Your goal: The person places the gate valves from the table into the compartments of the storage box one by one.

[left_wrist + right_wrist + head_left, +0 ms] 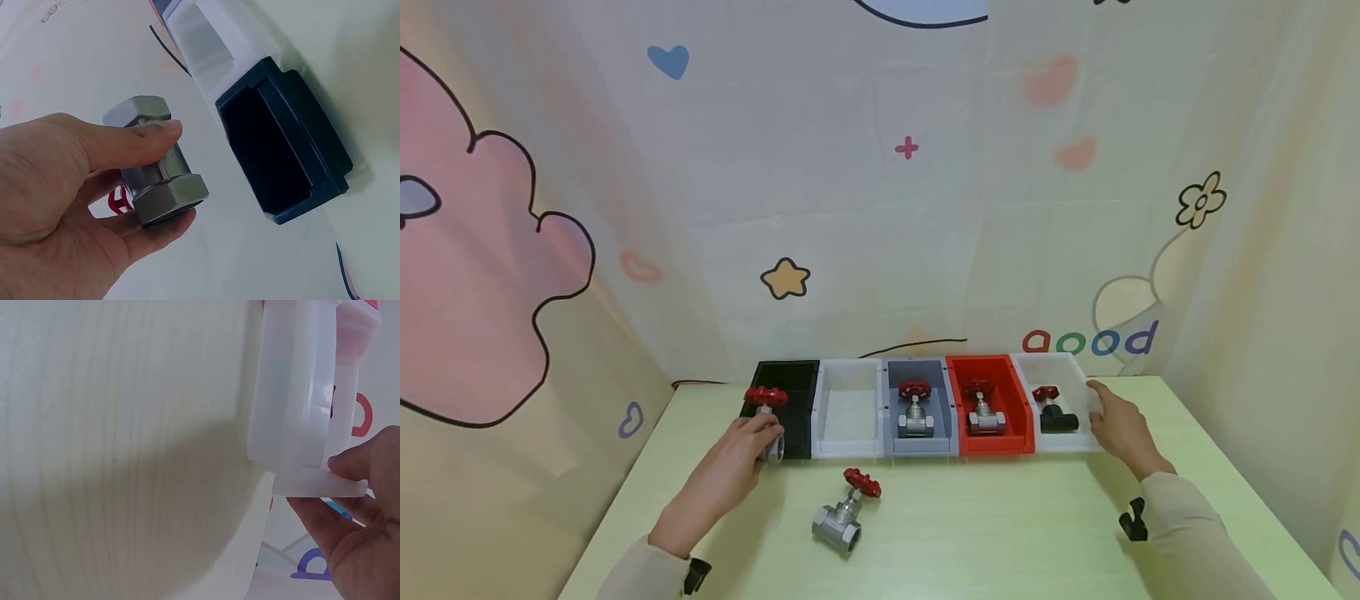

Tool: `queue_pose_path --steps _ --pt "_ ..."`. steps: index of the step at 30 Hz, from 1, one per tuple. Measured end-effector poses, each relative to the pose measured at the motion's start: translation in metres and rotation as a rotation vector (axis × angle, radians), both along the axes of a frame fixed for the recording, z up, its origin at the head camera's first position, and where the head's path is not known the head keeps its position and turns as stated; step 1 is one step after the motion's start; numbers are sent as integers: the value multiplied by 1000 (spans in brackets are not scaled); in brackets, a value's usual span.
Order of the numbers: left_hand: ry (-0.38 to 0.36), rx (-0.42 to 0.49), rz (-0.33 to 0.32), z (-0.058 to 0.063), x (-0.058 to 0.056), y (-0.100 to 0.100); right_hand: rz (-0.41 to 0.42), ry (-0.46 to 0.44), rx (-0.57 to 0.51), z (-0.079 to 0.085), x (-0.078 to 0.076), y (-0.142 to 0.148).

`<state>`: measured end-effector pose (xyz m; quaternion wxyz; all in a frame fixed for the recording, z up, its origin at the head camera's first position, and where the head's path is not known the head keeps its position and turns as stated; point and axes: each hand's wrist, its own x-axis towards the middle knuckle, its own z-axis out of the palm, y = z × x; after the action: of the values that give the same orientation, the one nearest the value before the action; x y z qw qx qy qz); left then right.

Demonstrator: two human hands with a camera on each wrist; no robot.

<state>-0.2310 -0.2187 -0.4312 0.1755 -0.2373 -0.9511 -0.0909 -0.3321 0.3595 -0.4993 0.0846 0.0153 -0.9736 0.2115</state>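
My left hand point(730, 467) grips a metal valve point(164, 165) by its steel body, thumb on one side and fingers on the other. Its red handwheel point(766, 397) points up, overlapping the black bin point(797, 417) in the head view. In the left wrist view the black bin point(275, 150) stands beside the valve with its inside dark. At the far right end of the row, my right hand point(1123, 429) pinches the side wall of the white bin point(312, 484) between thumb and fingers. Inside that bin lies a black valve point(1058, 417) with a red handwheel.
Another steel valve point(838, 523) with a red handwheel lies on the table in front of the row. A grey bin point(920, 448) and a red bin point(997, 445) each hold a valve. Next to the black bin sits a second white bin point(850, 408). A printed curtain point(850, 183) hangs behind.
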Motion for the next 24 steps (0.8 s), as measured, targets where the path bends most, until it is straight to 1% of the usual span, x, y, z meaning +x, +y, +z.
queue_pose_path --steps 4,9,17,24 --pt "-3 5 -2 0 -7 3 5 4 1 0 1 0" --pt "-23 18 2 -2 -15 5 2 7 5 0 2 0" --pt "-29 27 7 -5 -29 4 -3 -6 2 1 0 0" --pt "-15 29 21 -13 -42 2 1 8 7 0 1 1"
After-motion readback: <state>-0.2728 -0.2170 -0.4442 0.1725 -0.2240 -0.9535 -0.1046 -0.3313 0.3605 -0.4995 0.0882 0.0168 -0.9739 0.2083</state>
